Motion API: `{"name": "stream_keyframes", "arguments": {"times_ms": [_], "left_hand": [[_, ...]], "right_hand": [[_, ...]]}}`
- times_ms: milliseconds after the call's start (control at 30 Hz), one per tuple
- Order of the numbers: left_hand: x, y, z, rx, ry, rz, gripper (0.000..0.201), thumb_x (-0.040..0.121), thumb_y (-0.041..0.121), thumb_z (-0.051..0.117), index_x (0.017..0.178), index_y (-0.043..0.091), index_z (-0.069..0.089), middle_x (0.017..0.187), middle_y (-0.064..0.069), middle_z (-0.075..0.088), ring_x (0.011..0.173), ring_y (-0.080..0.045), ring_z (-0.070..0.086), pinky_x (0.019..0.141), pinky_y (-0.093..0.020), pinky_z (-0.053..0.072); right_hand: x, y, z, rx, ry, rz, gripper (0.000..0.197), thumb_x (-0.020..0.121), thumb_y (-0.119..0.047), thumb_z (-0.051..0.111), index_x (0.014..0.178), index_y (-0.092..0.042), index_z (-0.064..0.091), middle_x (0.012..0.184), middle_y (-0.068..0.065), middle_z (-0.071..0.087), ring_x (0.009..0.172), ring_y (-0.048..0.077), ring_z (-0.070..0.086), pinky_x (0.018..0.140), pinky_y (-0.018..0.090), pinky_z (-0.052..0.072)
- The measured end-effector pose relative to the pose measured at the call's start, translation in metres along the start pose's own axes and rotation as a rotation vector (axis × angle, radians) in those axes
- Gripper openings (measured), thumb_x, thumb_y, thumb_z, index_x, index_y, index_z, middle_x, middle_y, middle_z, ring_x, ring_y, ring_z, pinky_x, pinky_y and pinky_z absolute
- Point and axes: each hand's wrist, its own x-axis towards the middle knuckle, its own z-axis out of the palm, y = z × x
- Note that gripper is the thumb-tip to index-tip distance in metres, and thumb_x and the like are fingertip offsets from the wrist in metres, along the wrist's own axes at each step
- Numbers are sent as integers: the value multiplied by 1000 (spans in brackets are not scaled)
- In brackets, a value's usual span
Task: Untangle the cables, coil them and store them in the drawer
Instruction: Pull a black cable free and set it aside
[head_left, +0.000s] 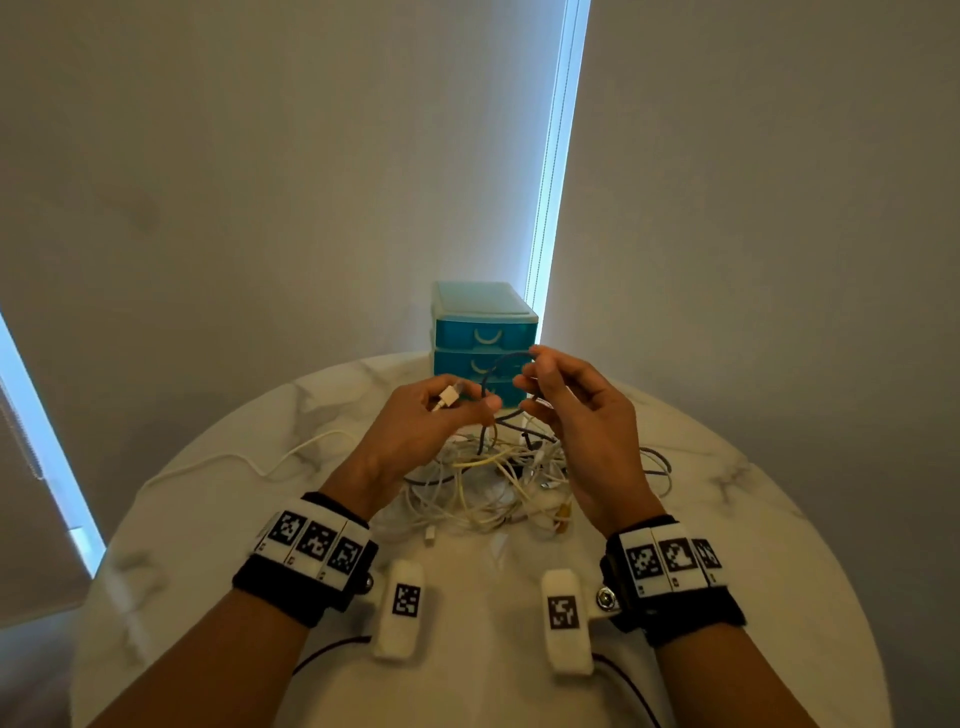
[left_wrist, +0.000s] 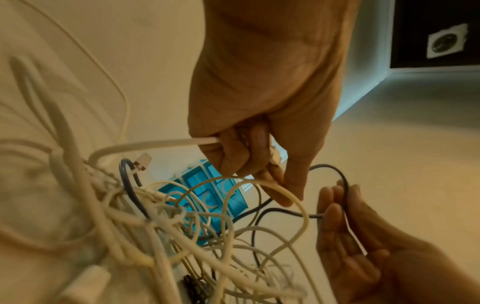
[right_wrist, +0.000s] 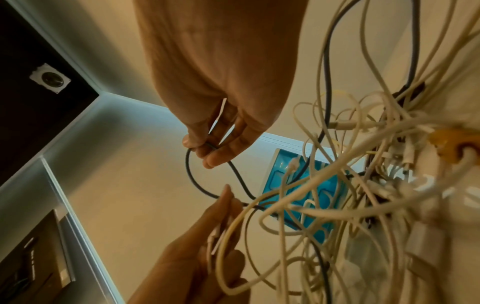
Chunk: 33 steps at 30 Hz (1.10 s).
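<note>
Left hand pinches white plug; right hand pinches dark cable loop above tangle on desk. Drawer unit behind, shut. Advise: feed loop out slowly, avoid tightening knots.

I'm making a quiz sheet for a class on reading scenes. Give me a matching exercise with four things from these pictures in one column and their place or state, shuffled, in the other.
Things:
1. dark cable
2. white connector
3. drawer unit
4. cable tangle

Places or states:
A. stands at the far edge of the table, drawers shut
B. pinched in a loop by the right hand
C. lies heaped on the table under the hands
D. held in the left hand

Pairs: 1-B, 2-D, 3-A, 4-C
</note>
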Motion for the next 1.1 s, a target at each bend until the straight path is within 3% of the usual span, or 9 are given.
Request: {"name": "stream_keyframes", "arguments": {"times_ms": [200, 400, 500, 667, 767, 867, 933, 1000, 1100], "left_hand": [[10, 8, -18, -302, 102, 37, 26, 98, 32, 75, 119, 16, 74, 103, -5, 79, 45, -7, 33, 41, -19, 28], [3, 7, -9, -271, -61, 78, 21, 99, 30, 72, 119, 21, 76, 99, -17, 73, 52, -14, 27, 46, -26, 24], [-1, 8, -4, -231, -129, 88, 27, 97, 34, 74, 123, 27, 75, 113, -22, 74, 54, -15, 26, 50, -30, 23], [1, 2, -9, -26, -206, -51, 29, 102, 39, 69, 127, 24, 67, 112, 3, 81, 48, -6, 34, 47, -20, 31], [5, -9, -12, 98, -169, -139, 29, 93, 47, 78, 118, 31, 71, 95, 12, 81, 50, -4, 41, 48, -21, 33], [7, -11, -14, 50, -48, -126, 22, 95, 36, 79, 116, 30, 74, 81, 9, 71, 44, 0, 48, 44, -16, 36], [6, -11, -15, 52, -39, -83, 21, 97, 31, 77, 118, 32, 74, 95, 10, 73, 55, 8, 62, 48, -8, 42], [4, -11, -16, 97, -106, -58, 23, 94, 36, 80, 117, 39, 77, 109, 18, 74, 85, 14, 68, 57, -5, 48], [3, -11, -12, 150, -175, -34, 21, 88, 34, 85, 109, 32, 82, 111, 14, 79, 107, -1, 71, 72, -10, 55]], "right_hand": [[-4, 16, 4, -155, -151, 133, 54, 94, -34, 81, 144, -28, 61, 124, -7, 78, 112, 11, 76, 93, 34, 64], [-3, 28, 6, -278, -225, 150, 40, 89, -10, 84, 124, -27, 76, 116, -4, 80, 107, 12, 77, 90, 31, 64], [-3, 35, 7, -313, -131, 121, 22, 92, -16, 83, 113, -23, 82, 102, 0, 82, 95, 15, 78, 81, 32, 63], [3, 29, -5, -166, 156, 38, 21, 96, -20, 80, 117, -20, 82, 101, -1, 83, 97, 13, 79, 88, 30, 65], [6, 23, -7, -64, 236, 11, 20, 99, -18, 77, 119, -20, 80, 108, -2, 83, 105, 14, 78, 94, 34, 63], [10, 15, -9, 97, 268, 11, 22, 101, -16, 73, 123, -18, 77, 112, 2, 82, 108, 17, 78, 90, 30, 62], [11, 10, -11, 218, 255, 23, 25, 102, -15, 71, 127, -15, 75, 117, 5, 81, 112, 18, 77, 85, 24, 61], [11, 9, -10, 326, 227, 54, 28, 103, -13, 69, 130, -13, 73, 123, 9, 79, 115, 20, 76, 81, 20, 60], [12, 9, -8, 405, 169, 85, 31, 103, -12, 67, 134, -11, 71, 128, 13, 77, 117, 21, 75, 81, 21, 61]]}}
